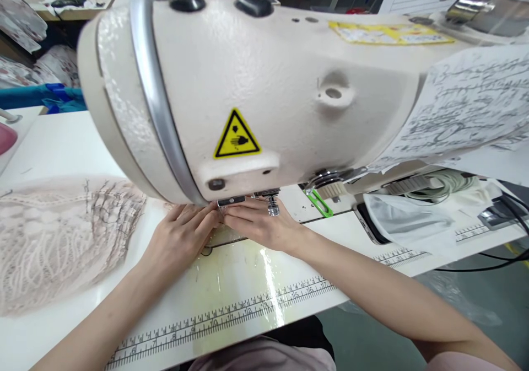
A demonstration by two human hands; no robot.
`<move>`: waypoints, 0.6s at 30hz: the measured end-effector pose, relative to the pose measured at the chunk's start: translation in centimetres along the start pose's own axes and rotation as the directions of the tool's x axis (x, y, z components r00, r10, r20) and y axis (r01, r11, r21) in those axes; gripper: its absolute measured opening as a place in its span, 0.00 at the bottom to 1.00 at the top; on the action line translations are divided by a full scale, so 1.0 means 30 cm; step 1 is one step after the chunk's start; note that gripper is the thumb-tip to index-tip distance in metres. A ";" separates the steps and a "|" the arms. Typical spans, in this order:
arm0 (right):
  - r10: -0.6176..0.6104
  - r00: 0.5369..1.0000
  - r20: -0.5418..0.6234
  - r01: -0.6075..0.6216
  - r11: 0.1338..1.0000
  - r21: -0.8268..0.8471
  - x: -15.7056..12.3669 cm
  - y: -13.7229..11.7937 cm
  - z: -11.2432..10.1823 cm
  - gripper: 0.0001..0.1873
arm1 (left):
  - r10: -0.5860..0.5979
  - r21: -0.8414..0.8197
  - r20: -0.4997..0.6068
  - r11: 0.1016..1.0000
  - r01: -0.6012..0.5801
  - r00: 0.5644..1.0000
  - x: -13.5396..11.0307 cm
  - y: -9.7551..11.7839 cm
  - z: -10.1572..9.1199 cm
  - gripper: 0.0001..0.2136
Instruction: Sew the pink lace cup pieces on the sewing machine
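Under the pebbled cream sewing machine head [264, 84], on the smooth white table [61, 145], I see my left hand [179, 238] and right hand [260, 225] meet fingertip to fingertip, fingers stretched flat; whether they pinch anything I cannot tell. Filmy pale pink lace [53, 238] lies spread just left of the left hand.

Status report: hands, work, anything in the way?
Fingertips of left hand and right hand meet under sewing machine head. Anything held there hidden. Pale lace lies off to left.
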State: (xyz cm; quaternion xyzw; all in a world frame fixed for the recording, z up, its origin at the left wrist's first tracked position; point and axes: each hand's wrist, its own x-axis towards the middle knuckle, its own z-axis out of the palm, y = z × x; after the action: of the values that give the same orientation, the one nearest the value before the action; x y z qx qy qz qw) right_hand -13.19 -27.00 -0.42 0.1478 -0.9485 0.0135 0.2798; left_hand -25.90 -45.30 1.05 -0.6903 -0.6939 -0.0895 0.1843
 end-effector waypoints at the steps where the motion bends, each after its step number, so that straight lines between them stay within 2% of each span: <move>1: 0.003 1.000 -0.016 -0.004 0.999 -0.036 -0.001 -0.003 -0.005 0.11 | 0.003 0.009 0.002 1.000 -0.003 1.000 0.000 0.001 0.001 0.08; 9: 0.148 0.985 0.090 -0.133 0.978 -0.161 -0.016 -0.026 -0.012 0.15 | -0.033 0.031 0.006 0.999 0.033 0.999 0.001 0.011 0.005 0.09; 15: 0.133 0.990 0.046 -0.124 0.980 -0.159 -0.004 -0.020 -0.016 0.13 | -0.039 0.084 -0.001 0.996 0.038 0.999 0.008 0.019 0.007 0.09; 18: 0.153 0.984 0.088 -0.141 0.981 -0.137 0.000 -0.012 -0.009 0.12 | -0.037 0.094 0.007 0.995 0.036 0.999 0.008 0.020 0.009 0.10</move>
State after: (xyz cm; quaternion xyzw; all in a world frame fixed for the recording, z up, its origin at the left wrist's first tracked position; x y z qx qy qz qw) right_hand -12.93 -27.32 -0.20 0.0591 -0.9683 -0.0347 0.2403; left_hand -25.33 -44.96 0.82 -0.6686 -0.7105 -0.0573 0.2118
